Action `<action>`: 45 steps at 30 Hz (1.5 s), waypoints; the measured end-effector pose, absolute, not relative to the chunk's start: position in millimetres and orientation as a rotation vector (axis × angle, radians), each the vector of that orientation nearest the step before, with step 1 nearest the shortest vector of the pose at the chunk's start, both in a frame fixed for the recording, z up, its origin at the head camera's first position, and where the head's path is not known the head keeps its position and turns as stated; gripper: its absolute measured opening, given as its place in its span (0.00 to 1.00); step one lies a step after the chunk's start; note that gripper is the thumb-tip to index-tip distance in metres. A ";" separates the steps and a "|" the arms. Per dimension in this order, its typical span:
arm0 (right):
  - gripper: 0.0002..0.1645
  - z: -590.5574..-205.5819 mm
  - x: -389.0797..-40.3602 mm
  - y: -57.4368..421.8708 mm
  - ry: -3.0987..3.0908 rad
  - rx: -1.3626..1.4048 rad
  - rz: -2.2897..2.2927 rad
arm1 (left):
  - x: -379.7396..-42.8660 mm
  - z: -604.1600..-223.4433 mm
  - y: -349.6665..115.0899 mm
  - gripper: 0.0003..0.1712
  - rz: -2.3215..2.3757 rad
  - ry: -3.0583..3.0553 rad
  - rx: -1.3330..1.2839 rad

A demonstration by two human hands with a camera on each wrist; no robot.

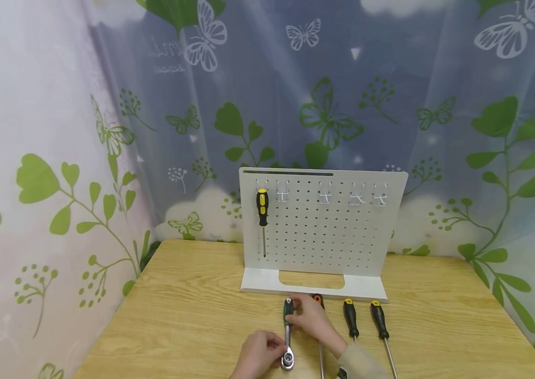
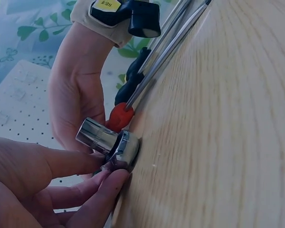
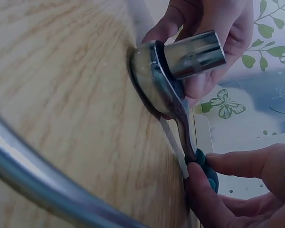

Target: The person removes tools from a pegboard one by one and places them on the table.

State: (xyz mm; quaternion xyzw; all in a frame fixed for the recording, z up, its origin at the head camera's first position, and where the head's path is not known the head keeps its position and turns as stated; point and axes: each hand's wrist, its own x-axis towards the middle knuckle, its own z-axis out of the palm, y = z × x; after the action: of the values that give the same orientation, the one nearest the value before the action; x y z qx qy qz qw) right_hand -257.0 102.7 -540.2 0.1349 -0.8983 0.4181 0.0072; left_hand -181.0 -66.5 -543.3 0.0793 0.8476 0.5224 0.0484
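A socket wrench point(image 1: 287, 337) with a dark green handle and a chrome head lies lengthwise on the wooden table. My left hand point(image 1: 260, 352) pinches it at the head, where a chrome socket point(image 2: 92, 133) points up. At the handle end, my right hand point(image 1: 309, 317) grips the green grip point(image 3: 204, 173) between thumb and fingers. Just right of it lies a red-and-black-handled screwdriver point(image 1: 318, 300), partly hidden under the right hand and forearm.
Two black-and-yellow screwdrivers point(image 1: 350, 316) point(image 1: 378, 318) lie further right. Behind the hands stands a white pegboard point(image 1: 315, 231) with several clear hooks point(image 1: 325, 197). A yellow-and-black screwdriver point(image 1: 262, 208) hangs at its left. A patterned curtain point(image 1: 267, 79) closes off the back.
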 end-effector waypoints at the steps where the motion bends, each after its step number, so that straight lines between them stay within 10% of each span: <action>1: 0.30 -539.8 -257.5 101.7 -2.819 0.416 1.291 | -181.4 -543.5 -67.2 0.03 1.594 2.582 0.233; 45: 0.29 -476.3 -286.7 106.0 -2.706 0.368 1.324 | -233.7 -506.8 -94.9 0.05 1.420 3.002 0.326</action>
State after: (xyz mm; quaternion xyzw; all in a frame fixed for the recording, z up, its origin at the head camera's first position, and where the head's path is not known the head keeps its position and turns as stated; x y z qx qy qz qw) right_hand -286.7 106.0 -476.3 0.1212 -0.8903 0.4356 0.0536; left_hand -233.7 -94.9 -506.8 0.0973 0.8954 0.4235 -0.0973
